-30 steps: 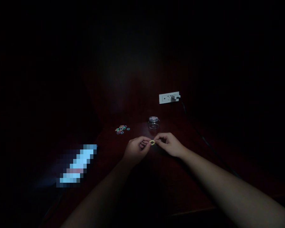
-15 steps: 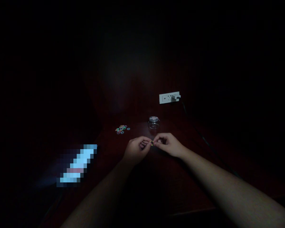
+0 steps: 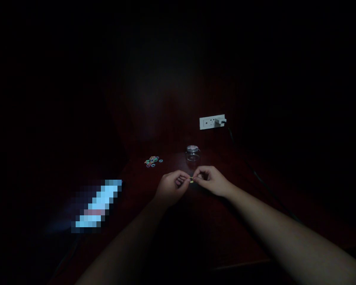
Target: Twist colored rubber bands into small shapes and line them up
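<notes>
A small yellow hair tie is pinched between my two hands above the dark red table. My left hand closes thumb and fingertips on its left side. On the other side my right hand grips it between thumb and index finger. Just behind the hands stands a clear jar with a silvery lid on. To the left of the jar lies a loose pile of coloured hair ties, one blue ring slightly apart from it.
A lit screen, blurred into blocks, is at the left. On the back wall is a white socket panel with a plug in it, and a dark cable runs down to the right. Surroundings are very dark.
The yellow hair tie has turned from an upright ring to a flatter one between my fingertips. Both hands stay almost in place.
</notes>
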`<state>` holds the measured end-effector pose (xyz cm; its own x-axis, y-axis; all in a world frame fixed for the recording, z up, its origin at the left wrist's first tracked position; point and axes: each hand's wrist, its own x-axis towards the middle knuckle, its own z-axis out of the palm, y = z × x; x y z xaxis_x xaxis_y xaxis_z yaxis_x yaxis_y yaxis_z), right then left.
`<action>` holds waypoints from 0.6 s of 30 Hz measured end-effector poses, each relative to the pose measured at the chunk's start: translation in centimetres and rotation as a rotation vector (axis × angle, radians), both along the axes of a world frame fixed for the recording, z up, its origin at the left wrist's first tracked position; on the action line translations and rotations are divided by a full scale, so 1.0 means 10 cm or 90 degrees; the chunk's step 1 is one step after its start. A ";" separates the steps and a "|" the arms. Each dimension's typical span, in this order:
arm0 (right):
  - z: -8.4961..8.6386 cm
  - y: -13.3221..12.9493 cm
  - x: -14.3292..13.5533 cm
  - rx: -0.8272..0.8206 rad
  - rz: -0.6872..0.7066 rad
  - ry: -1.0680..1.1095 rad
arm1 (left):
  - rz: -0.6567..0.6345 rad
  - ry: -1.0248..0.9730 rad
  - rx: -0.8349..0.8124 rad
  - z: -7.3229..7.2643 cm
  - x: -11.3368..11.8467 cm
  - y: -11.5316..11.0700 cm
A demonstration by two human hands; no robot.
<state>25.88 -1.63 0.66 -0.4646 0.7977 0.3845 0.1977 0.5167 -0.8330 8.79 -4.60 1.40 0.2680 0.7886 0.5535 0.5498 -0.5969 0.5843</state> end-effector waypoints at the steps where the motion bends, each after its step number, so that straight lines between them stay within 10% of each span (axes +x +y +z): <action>1: 0.00 0.00 0.00 0.000 0.000 0.000 | 0.000 0.004 0.000 0.00 0.00 0.00; 18: 0.02 0.00 0.01 0.030 0.016 -0.005 | -0.003 0.011 -0.013 -0.02 -0.01 0.02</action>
<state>25.99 -1.65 0.89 -0.4875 0.7667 0.4177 0.1902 0.5602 -0.8062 8.67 -4.42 1.23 0.2809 0.7986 0.5323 0.5572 -0.5873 0.5871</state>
